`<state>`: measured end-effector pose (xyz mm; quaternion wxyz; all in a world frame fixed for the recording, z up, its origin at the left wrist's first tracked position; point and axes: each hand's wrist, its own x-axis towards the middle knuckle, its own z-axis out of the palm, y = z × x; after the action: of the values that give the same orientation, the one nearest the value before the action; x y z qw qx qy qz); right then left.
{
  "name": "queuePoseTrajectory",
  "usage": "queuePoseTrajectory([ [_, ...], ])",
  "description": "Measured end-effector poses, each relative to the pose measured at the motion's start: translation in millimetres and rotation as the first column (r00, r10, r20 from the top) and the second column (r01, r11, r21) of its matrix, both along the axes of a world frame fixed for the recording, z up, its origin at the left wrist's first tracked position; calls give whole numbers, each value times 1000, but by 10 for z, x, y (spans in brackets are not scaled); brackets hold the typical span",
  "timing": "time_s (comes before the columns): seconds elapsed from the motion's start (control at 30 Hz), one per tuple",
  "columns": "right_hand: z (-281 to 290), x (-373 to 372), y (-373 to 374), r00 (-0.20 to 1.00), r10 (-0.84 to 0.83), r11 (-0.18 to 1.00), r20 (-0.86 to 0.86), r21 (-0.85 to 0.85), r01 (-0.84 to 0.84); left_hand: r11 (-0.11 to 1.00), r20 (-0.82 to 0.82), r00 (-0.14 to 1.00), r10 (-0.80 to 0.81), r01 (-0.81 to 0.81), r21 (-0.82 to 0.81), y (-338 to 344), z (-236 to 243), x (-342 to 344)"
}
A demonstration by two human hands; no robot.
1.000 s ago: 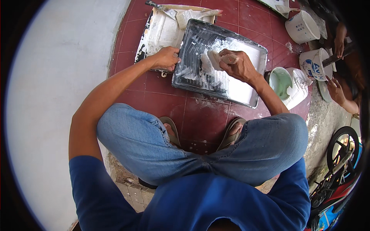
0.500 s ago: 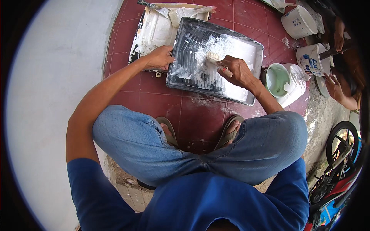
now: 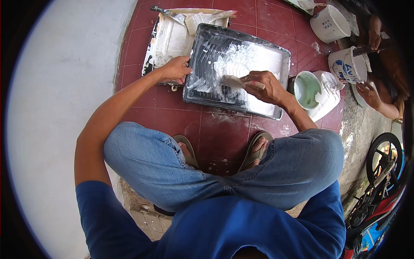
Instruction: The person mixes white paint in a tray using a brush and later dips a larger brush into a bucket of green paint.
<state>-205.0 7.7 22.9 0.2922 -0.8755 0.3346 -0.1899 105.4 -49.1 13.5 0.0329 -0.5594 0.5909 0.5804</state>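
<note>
A black paint tray (image 3: 207, 97), ribbed and smeared with white paint, lies tilted on the red tiles in front of me. My left hand (image 3: 177, 70) grips its left edge, fingers closed on the rim. In my right hand (image 3: 266, 87) is a paintbrush (image 3: 235, 81), its bristles pressed to the ribbed part of the tray. White paint pools in the tray's right end. Under the black tray's left side sits a second, paint-crusted tray (image 3: 166, 45), with a white-coated brush (image 3: 205, 19) and a scraper-like tool (image 3: 170, 15) resting across its far end.
Right of the tray stand a pale green tub (image 3: 307, 90) and a white plastic bag (image 3: 330, 97). Further right are white buckets (image 3: 331, 26), another person's hands (image 3: 371, 95) and a motorbike (image 3: 379, 177). A white wall (image 3: 64, 108) rises at left.
The paintbrush has moved a little left and toward me across the ribs, with its handle swung flatter. My left hand keeps its hold on the rim.
</note>
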Motion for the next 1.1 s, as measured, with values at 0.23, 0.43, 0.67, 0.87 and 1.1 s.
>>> queuePoseTrajectory([
  [0.23,95,-283,-13,925,-380,895,22,260,361,998,-5,1000,-8,9,61,-27,2,-12],
  [0.43,-191,-199,-155,830,-541,783,137,442,438,995,-1,1000,-27,27,91,-70,-33,5],
  [0.67,19,-262,-116,834,-551,820,22,197,537,995,25,999,-34,31,96,-71,-9,52],
  [0.87,-45,-281,9,684,-702,645,199,584,492,979,-56,993,107,-95,181,-86,-92,-3],
  [1.1,34,-641,81,110,-897,433,427,901,27,864,-191,880,435,-348,364,-73,-309,45],
])
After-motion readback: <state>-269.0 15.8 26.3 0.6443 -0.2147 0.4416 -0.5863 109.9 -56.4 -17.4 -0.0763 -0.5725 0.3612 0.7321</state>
